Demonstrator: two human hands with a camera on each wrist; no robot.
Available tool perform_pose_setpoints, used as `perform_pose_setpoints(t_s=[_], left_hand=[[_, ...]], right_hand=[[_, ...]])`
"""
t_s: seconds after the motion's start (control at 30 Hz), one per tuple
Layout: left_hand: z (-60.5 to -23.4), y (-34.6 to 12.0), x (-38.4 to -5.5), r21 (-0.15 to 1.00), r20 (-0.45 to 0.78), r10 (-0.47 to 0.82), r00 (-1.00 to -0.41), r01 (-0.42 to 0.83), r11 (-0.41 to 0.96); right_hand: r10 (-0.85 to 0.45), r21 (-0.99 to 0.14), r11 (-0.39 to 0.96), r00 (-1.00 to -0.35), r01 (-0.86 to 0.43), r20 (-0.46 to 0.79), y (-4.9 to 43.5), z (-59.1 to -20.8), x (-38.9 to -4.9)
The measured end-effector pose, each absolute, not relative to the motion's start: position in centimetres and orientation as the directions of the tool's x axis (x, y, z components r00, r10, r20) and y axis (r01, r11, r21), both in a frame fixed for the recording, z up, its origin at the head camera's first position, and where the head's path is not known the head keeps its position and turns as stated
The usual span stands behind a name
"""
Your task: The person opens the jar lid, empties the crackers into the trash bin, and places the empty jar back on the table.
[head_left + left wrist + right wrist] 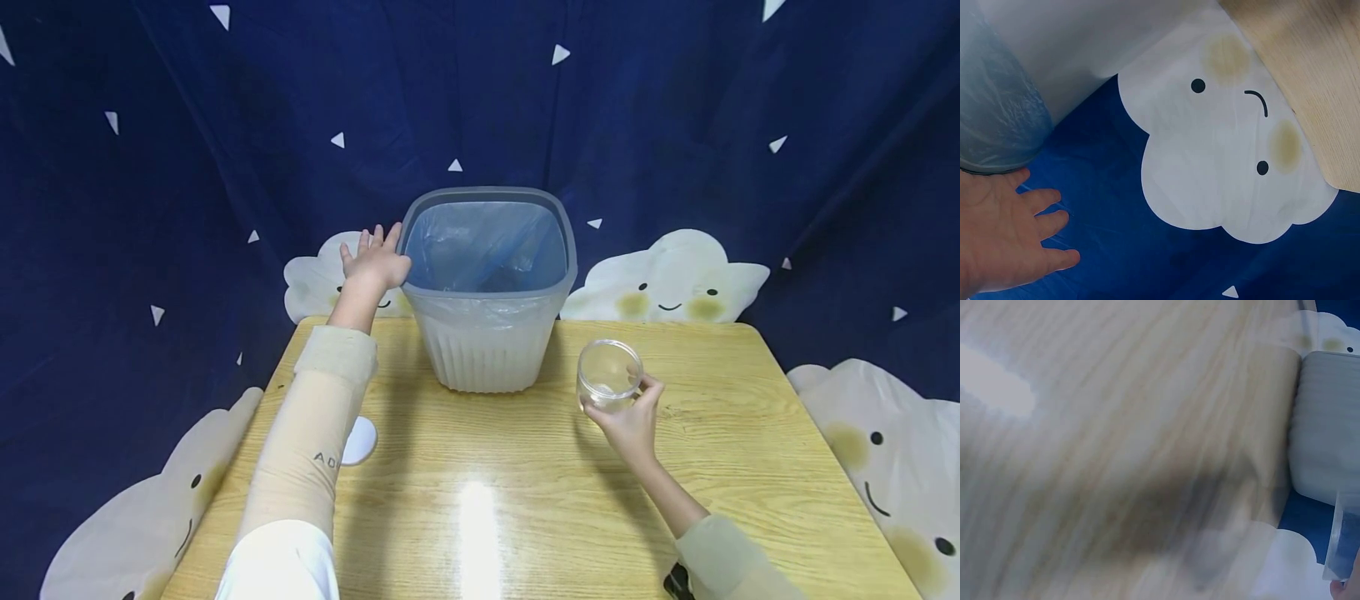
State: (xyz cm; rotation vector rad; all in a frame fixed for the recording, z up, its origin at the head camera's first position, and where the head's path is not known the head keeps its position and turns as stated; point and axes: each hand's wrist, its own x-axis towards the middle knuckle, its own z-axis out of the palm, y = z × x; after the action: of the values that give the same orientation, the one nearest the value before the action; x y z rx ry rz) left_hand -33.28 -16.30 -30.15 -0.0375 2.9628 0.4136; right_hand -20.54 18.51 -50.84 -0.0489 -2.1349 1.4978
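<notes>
A trash bin [483, 342] with a grey rim and a translucent liner bag inside stands upright at the back of the table. My left hand [378, 267] is at the left side of its rim, fingers spread and straight; in the left wrist view the hand [1004, 234] lies right against the rim. To the right of the bin, my right hand [630, 421] grips a clear round jar [609, 372] between thumb and fingers, its mouth upward and nothing visible inside. Only the edge of that jar [1338, 550] and a fingertip show in the right wrist view.
On the wooden table [555, 500], a round white disc [361, 441] lies partly hidden by my left forearm. A small black object [677, 581] shows beside my right sleeve at the front. Behind hangs a dark blue curtain [300, 67] with clouds and triangles.
</notes>
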Motion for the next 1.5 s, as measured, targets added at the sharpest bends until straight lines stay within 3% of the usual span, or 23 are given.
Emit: perform_pose_setpoints(t_s=[0.83, 1.5], left_hand=[[-30.2, -16.3, -33.5, 0.276, -0.154, -0.006, -0.988, -0.049, 0.96], [-30.2, -16.3, -33.5, 0.28, -0.155, -0.006, -0.988, -0.049, 0.959]], right_hand=[[0.332, -0.922, 0.339, -0.894, -0.184, 0.301, 18.5, -55.6, -18.6], [0.339, -0.936, 0.325, -0.908, -0.132, 0.246, 18.0, -57.2, -17.1]])
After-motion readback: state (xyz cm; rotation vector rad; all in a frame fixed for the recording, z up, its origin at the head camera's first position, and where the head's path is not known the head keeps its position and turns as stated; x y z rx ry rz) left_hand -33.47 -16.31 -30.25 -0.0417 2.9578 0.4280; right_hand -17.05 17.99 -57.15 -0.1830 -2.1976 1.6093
